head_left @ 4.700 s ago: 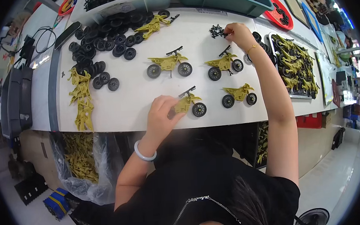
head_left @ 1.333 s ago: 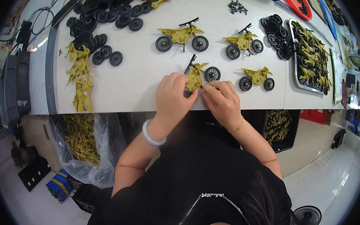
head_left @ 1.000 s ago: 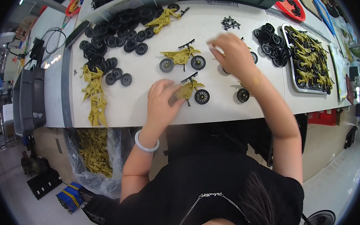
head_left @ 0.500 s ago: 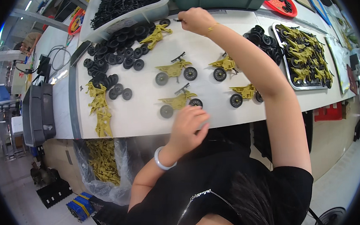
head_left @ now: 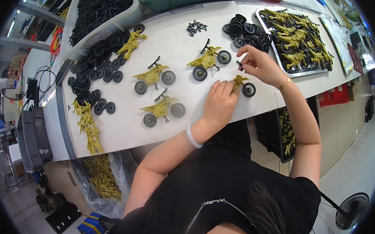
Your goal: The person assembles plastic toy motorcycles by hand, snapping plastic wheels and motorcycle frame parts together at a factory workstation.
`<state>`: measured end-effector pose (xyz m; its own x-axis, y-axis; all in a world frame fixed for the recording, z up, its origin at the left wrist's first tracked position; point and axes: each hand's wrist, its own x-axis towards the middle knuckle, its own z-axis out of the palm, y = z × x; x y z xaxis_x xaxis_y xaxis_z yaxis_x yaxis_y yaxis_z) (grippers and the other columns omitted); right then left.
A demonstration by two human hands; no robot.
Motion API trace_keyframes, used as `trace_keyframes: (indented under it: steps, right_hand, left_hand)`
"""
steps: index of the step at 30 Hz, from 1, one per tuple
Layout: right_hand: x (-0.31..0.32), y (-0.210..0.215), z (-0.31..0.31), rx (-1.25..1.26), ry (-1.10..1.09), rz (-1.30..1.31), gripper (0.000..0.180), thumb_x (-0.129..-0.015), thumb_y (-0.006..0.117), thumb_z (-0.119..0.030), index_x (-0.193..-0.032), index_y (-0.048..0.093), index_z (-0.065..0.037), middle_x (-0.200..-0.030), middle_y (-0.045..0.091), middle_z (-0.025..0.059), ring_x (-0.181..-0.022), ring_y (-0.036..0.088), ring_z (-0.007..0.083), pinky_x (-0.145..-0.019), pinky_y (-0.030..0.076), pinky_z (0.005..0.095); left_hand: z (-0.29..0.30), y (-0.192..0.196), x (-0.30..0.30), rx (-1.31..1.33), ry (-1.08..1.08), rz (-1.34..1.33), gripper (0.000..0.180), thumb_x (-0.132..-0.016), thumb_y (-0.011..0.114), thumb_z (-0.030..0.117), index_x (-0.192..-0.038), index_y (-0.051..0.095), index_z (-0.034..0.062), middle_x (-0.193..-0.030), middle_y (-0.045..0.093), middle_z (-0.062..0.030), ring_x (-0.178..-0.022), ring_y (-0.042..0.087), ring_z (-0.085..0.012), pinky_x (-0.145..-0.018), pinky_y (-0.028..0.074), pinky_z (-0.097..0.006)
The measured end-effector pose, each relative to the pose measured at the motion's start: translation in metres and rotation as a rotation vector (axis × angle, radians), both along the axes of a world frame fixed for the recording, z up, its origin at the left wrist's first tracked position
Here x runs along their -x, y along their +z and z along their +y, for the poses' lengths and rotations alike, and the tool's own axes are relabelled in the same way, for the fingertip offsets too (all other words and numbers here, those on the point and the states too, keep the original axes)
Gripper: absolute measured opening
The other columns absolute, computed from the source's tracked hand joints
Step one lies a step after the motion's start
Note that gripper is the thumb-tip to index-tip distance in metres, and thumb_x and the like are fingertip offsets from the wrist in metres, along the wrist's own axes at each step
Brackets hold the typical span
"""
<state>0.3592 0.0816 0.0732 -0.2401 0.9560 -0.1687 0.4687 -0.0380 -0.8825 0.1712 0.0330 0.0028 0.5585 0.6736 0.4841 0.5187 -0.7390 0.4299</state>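
Note:
My left hand [head_left: 219, 103] is closed over the rear of a yellow toy motorcycle [head_left: 239, 81], holding it on the table and hiding much of it. One black wheel [head_left: 249, 89] shows at its right end. Just above, my right hand [head_left: 259, 65] pinches a small black handlebar [head_left: 239, 64] between thumb and fingers, a little apart from the motorcycle. Three more toy motorcycles stand to the left: one with handlebar fitted [head_left: 208, 58] behind my left hand, another [head_left: 152, 76] farther left, and a third [head_left: 159, 106] nearer me.
Loose small black handlebars [head_left: 196, 27] lie at the back. Black wheels are heaped at left [head_left: 98, 58] and right [head_left: 243, 30]. Yellow bodies [head_left: 87, 127] lie at the left edge. A metal tray [head_left: 315, 72] holds several motorcycles; white [head_left: 136, 15] and green [head_left: 189, 0] bins stand behind.
My right hand has come back from the far side of the table to the near right motorcycle. My left hand has moved right, onto that motorcycle. The view has shifted as well.

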Motion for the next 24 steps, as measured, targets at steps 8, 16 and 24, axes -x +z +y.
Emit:
trace_keyframes:
  steps: [8,16,24]
  right_hand:
    - [0.004,-0.028,-0.005,0.096,0.183,-0.021,0.017,-0.084,0.059,-0.002,-0.099,0.067,0.002,-0.083,0.068,0.0091,-0.077,0.061,0.0127,-0.074,0.05,0.0274]
    - [0.014,-0.039,-0.004,-0.097,0.281,-0.131,0.018,-0.082,0.062,-0.001,-0.099,0.069,0.001,-0.09,0.07,0.0128,-0.081,0.066,0.02,-0.076,0.052,0.031]
    - [0.01,-0.031,0.003,0.0,0.368,-0.118,0.021,-0.077,0.067,-0.001,-0.097,0.07,0.001,-0.089,0.07,0.0135,-0.08,0.067,0.0214,-0.075,0.052,0.0308]
  left_hand:
    - [-0.014,0.009,0.02,0.075,0.041,-0.007,0.014,-0.074,0.067,0.008,-0.087,0.066,0.0047,-0.103,0.058,-0.011,-0.09,0.057,-0.0289,-0.074,0.049,-0.037]
    - [-0.014,0.001,0.03,0.047,0.035,0.007,0.015,-0.075,0.065,0.005,-0.09,0.067,0.0063,-0.107,0.059,-0.0115,-0.09,0.058,-0.0293,-0.075,0.05,-0.037]
    - [-0.015,0.0,0.032,0.152,0.0,-0.025,0.016,-0.077,0.063,0.004,-0.092,0.068,0.0064,-0.108,0.058,-0.0133,-0.094,0.059,-0.03,-0.076,0.051,-0.035]
